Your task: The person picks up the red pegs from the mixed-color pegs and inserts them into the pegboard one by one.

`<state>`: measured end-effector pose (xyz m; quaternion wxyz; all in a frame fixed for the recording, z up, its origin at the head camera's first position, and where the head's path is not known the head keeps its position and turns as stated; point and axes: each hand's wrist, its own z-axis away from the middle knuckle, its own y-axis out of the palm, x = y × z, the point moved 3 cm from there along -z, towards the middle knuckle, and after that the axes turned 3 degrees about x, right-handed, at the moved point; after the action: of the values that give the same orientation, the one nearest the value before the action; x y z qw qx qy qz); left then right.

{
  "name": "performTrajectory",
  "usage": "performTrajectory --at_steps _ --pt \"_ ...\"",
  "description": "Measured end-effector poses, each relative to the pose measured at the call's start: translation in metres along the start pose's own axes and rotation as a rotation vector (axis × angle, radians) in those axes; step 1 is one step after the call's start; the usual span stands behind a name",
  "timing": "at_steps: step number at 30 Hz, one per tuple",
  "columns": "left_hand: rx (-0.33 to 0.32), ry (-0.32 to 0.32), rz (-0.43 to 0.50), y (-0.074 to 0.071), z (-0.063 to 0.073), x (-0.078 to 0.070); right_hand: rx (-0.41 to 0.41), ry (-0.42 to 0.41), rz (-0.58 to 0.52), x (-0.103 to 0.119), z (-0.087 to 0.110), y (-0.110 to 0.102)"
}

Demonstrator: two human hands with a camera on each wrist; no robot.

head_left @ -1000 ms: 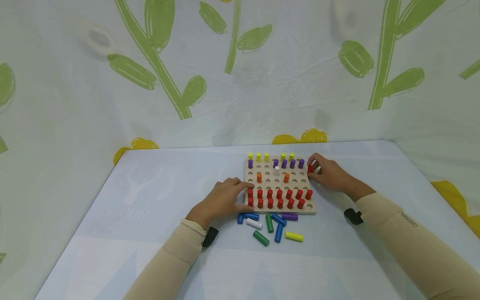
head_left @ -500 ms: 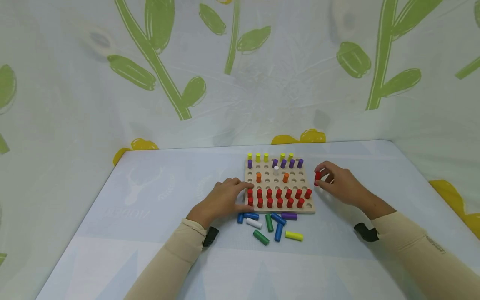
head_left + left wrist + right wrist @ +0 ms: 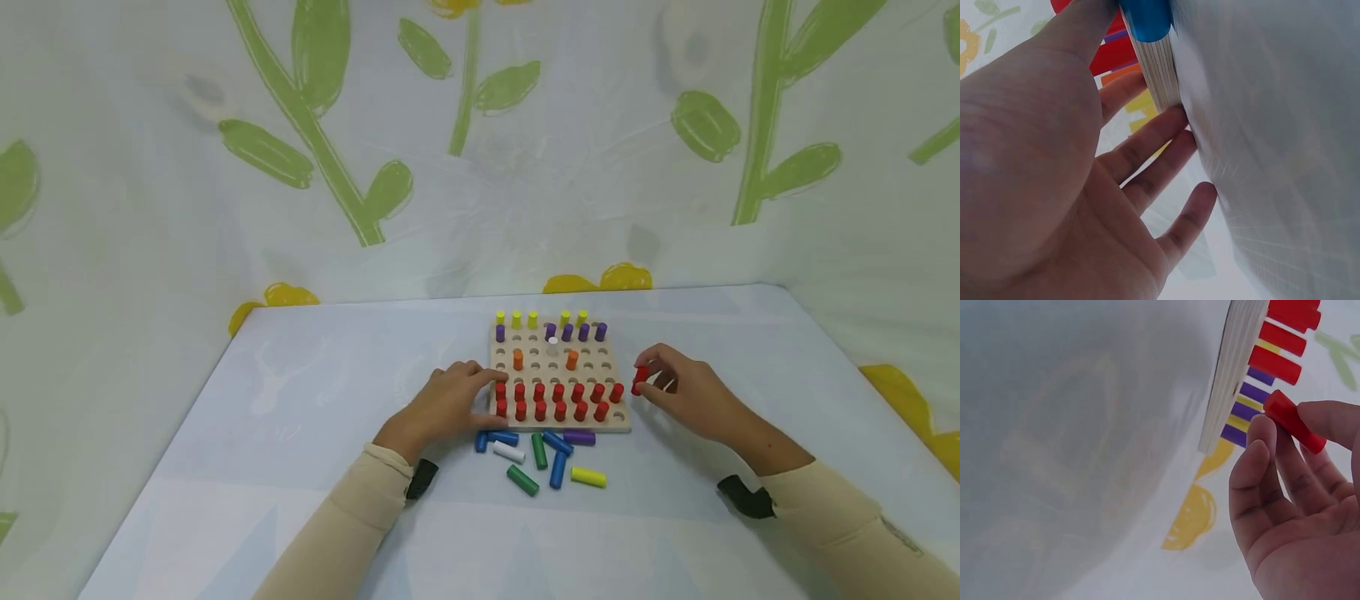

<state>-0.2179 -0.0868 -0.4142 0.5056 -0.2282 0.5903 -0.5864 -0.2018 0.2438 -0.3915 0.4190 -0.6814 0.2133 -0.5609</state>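
My right hand [image 3: 693,396] pinches a red peg [image 3: 1294,422] between thumb and fingertips. The peg is tilted, just off the right side of a wooden pegboard [image 3: 543,368], beside its front rows. Two rows of red pegs [image 3: 558,411] stand at the board's front; the front row has one bare hole [image 3: 618,416] at its right end. At the opposite side my left hand [image 3: 442,408] rests on the board's left edge, index finger and thumb reaching over it and the other fingers spread. The left wrist view shows these fingertips against the board and table.
Loose pegs lie before the board: blue [image 3: 558,471], green [image 3: 522,481], white [image 3: 509,452], purple [image 3: 579,437] and yellow [image 3: 588,477]. Yellow pegs [image 3: 516,320] and purple pegs [image 3: 567,333] stand in the back rows, with two orange pegs [image 3: 572,360] and a white peg [image 3: 552,344] mid-board.
My right hand has moved toward me along the board's right side, from the middle rows to the front, carrying the red peg. My left hand has stayed at the left edge.
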Motion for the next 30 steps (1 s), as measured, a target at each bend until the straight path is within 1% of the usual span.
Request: performTrajectory --at_steps 5,10,13,19,30 --pt "-0.003 -0.016 -0.007 0.001 0.002 0.003 0.005 -0.015 -0.012 0.006 0.008 0.003" --pt "-0.011 -0.004 0.005 0.0 0.002 0.003 0.016 -0.028 -0.016 0.009 0.013 0.01" --pt "-0.003 -0.006 0.004 0.002 0.002 0.003 0.022 -0.037 -0.026 0.01 0.015 0.015" --pt "-0.004 -0.007 -0.009 0.004 0.002 0.004 0.04 -0.035 -0.031 0.014 0.013 0.023" --pt "-0.011 0.015 -0.01 0.001 0.001 0.001 0.065 -0.018 0.012 0.018 0.01 0.022"
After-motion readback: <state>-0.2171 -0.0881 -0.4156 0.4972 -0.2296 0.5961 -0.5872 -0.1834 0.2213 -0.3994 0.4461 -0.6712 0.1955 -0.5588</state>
